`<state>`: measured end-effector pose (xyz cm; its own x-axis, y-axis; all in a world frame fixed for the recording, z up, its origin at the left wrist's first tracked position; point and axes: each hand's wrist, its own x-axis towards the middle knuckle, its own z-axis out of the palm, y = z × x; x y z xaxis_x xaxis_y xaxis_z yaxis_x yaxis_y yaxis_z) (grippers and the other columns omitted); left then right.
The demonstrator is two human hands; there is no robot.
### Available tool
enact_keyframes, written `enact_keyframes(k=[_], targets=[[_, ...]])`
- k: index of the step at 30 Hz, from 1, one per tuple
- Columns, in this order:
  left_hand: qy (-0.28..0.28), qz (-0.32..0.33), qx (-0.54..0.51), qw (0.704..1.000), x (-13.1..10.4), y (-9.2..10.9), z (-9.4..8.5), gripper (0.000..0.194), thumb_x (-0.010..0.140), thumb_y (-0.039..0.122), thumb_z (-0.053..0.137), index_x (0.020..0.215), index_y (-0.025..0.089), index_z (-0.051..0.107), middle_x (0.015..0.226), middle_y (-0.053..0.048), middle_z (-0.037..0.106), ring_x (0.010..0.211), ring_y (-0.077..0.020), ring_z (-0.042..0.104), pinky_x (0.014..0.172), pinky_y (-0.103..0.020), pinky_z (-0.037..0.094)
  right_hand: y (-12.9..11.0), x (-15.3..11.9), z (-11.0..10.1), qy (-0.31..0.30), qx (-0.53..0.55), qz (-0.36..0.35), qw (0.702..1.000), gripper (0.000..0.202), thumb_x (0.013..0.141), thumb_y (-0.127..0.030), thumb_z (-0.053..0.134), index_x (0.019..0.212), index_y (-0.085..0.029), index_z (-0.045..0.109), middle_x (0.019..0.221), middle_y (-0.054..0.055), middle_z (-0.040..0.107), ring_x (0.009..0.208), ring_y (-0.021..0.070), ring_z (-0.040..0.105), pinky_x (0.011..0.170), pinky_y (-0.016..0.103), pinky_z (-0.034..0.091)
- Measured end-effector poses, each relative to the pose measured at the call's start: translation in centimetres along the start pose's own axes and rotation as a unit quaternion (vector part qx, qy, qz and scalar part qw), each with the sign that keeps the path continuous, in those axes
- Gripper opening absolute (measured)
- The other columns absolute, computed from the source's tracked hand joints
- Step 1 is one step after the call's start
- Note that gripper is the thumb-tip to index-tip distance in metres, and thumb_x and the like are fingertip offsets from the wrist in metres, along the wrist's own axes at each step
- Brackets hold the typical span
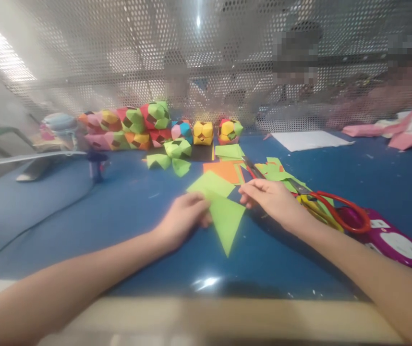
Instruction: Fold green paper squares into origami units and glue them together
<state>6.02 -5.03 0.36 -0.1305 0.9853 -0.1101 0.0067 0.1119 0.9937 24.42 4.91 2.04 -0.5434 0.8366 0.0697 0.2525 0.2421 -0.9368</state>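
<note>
My left hand (187, 214) is closed, thumb over fingers, on a light green paper sheet (226, 223). One pointed corner of the sheet hangs down toward me, and another points right. My right hand (267, 197) is pinched beside that right corner; whether anything is between its fingertips I cannot make out. Another green sheet (211, 182) shows just behind, overlapping the held one. Orange paper (222, 171) lies farther back. Red-handled scissors (346, 214) rest by my right forearm, and a dark blade with red (252, 167) shows behind my right hand.
Folded paper balls (155, 115) in several colours are stacked at the back. Loose green folded pieces (177, 149) lie in front of them. A purple case (393, 238) is at right, white paper (310, 140) behind. A cable (36, 226) crosses the blue table (127, 206); perforated metal (134, 53) stands behind.
</note>
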Motion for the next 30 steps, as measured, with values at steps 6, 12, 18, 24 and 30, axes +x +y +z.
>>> enact_keyframes(k=[6, 12, 18, 24, 30], targets=[[0.020, -0.002, -0.065, 0.998, 0.2, 0.6, 0.2, 0.015, 0.078, 0.027, 0.058, 0.079, 0.013, 0.053, 0.062, -0.001, 0.060, 0.054, -0.0097, 0.056, 0.055, -0.023, 0.046, 0.0, -0.7, 0.6, -0.120, -0.064, -0.033, 0.990, 0.033, 0.080, -0.046, 0.051, 0.066, -0.017, 0.056, 0.061, -0.002, 0.053, 0.057, 0.0107, 0.048, 0.054, 0.023, 0.037], [0.042, 0.020, -0.034, 0.998, -0.1, 0.2, 0.2, 0.020, 0.079, 0.031, 0.060, 0.082, 0.016, 0.048, 0.065, -0.001, 0.062, 0.061, -0.0124, 0.061, 0.062, -0.028, 0.050, -0.8, -1.3, 1.0, -0.003, -0.100, -0.038, 0.994, 0.035, 0.075, -0.041, 0.057, 0.052, -0.019, 0.043, 0.048, -0.005, 0.038, 0.046, 0.0078, 0.032, 0.045, 0.022, 0.026], [-0.038, 0.015, -0.016, 0.999, -1.2, 0.2, 0.8, 0.034, 0.077, 0.045, 0.061, 0.090, 0.015, 0.051, 0.074, -0.003, 0.062, 0.069, -0.0149, 0.062, 0.067, -0.031, 0.050, -1.1, -2.4, 1.8, 0.061, -0.146, -0.126, 0.979, 0.035, 0.075, -0.036, 0.062, 0.052, -0.019, 0.043, 0.048, -0.006, 0.037, 0.045, 0.0073, 0.030, 0.044, 0.022, 0.026], [-0.046, -0.020, -0.077, 0.996, -1.2, 1.1, 1.2, 0.032, 0.080, 0.042, 0.057, 0.093, 0.014, 0.054, 0.075, -0.004, 0.060, 0.066, -0.0140, 0.060, 0.066, -0.030, 0.050, -0.3, -2.7, 2.6, 0.087, -0.228, -0.289, 0.926, 0.039, 0.082, -0.035, 0.058, 0.053, -0.019, 0.037, 0.049, -0.005, 0.039, 0.047, 0.0076, 0.034, 0.049, 0.022, 0.028], [-0.044, -0.046, -0.088, 0.994, -0.8, 1.8, 1.1, 0.008, 0.071, 0.020, 0.056, 0.076, 0.014, 0.054, 0.071, -0.002, 0.059, 0.063, -0.0117, 0.057, 0.061, -0.026, 0.048, -0.2, -2.6, 2.3, 0.049, -0.193, -0.252, 0.947, 0.045, 0.084, -0.047, 0.052, 0.054, -0.019, 0.036, 0.050, -0.005, 0.034, 0.048, 0.0078, 0.032, 0.047, 0.022, 0.026]])
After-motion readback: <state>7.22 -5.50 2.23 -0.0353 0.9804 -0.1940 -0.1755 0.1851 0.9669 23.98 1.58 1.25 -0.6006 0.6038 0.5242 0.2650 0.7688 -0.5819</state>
